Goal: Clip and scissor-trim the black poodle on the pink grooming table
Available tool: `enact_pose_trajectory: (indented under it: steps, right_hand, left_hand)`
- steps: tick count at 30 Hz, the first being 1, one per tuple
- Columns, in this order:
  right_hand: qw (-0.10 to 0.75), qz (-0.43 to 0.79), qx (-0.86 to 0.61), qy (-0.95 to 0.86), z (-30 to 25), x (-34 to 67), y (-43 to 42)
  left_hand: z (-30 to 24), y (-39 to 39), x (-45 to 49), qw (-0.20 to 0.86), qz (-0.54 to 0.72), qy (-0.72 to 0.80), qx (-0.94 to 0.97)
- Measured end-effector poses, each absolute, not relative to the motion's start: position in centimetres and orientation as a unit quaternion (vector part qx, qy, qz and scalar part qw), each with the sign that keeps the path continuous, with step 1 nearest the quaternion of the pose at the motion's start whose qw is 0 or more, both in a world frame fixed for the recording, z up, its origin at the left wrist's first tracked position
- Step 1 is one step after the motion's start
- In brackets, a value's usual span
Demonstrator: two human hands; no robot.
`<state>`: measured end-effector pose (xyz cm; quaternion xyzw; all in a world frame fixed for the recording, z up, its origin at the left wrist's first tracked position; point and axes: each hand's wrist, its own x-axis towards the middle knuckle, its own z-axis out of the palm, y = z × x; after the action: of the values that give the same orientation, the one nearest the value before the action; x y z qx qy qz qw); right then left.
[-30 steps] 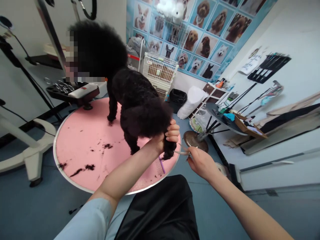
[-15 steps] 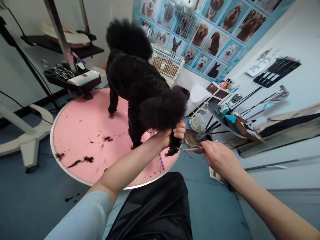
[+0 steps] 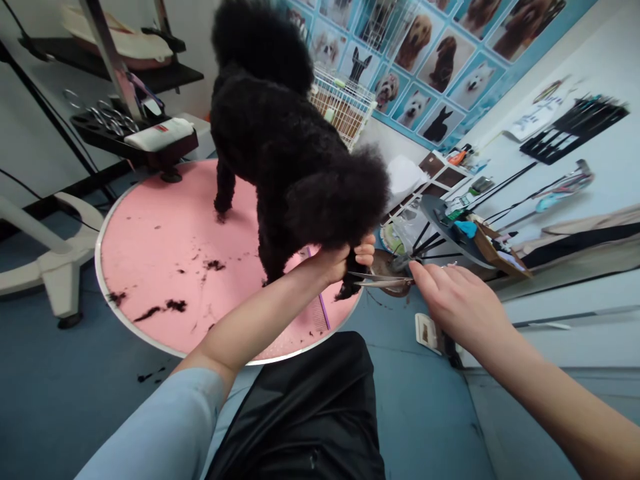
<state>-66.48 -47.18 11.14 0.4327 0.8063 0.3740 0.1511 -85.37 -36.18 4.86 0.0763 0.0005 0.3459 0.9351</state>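
Note:
A black fluffy dog stands on a round pink grooming table, its head lowered toward me. My left hand is wrapped around one front leg just under the head, which partly covers the fingers. In my right hand is a pair of grooming scissors; the blades point left and lie across that leg just above the paw. Beneath my left forearm a purple-backed comb lies flat on the table. Clumps of cut black hair are scattered over the pink top.
At the left, a tool tray holds several scissors and a white packet. A small dark round table with supplies stands at the right. Behind the dog is a white wire cage. A black tool holder hangs on the right wall.
The view has tilted, so the surroundings sit higher. The scissors now reach farther left, across the leg, with their blades slightly apart. My left hand keeps its hold on the leg.

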Motion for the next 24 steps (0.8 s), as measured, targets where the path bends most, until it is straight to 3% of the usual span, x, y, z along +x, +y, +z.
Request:
enact_pose_trajectory:
  steps: [8, 24]
  right_hand:
    - [0.171, 0.421, 0.409, 0.791, 11.0, -66.2, -48.4]
    - [0.154, 0.404, 0.456, 0.778, 11.7, -67.4, -49.4]
  left_hand:
    - [4.3, -35.8, -84.9, 0.926, 0.363, 0.000, 0.105]
    - [3.8, -35.2, -84.3, 0.919, 0.379, 0.003, 0.107]
